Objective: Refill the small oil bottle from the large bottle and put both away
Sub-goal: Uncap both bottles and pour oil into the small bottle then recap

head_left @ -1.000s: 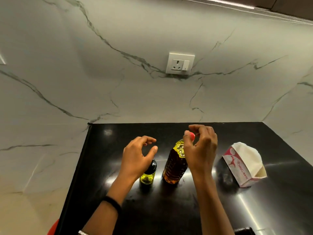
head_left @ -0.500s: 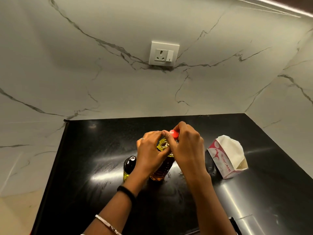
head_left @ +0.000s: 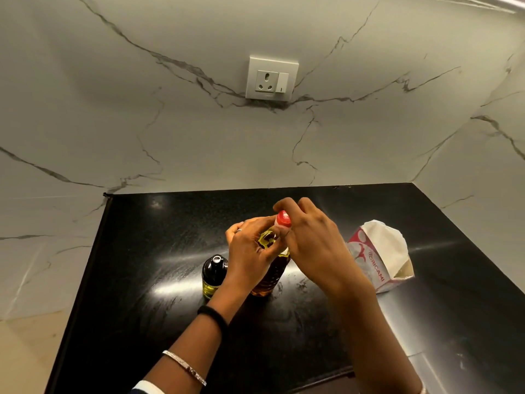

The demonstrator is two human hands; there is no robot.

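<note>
Twisting at the top of the big bottle, centre frame. Marble wall point(head_left: 113, 123) fills the upper half, and the black tabletop point(head_left: 142, 280) takes the lower half. A red-and-white paper carton point(head_left: 380, 251) lies on its side at centre right, near the action but apart from it.

Now the hands. The left hand point(head_left: 250, 251) is curled round the neck and shoulder of the large bottle point(head_left: 271, 275), which stands upright on the tabletop at mid-frame with amber oil inside. The right hand point(head_left: 312, 245) comes in from the right, its fingers arched and the tips pinching the red cap point(head_left: 283, 218) at the top. The cap looks seated; can't tell how far it's unscrewed.

The small bottle point(head_left: 213, 273) stands just left of the big one, close beside the left wrist, with a dark top and some yellow oil low down.

Step in hand, I'd say, is uncapping before the pour. To do it well:
- Left hand clamps firm so the body doesn't spin w/ the cap.
- Base stays flat on the tabletop.
- Short turns from the fingertips, no squeezing the soft sides or oil jumps out.
- Mind that left wrist, as the small bottle is close enough to get knocked over.
</note>
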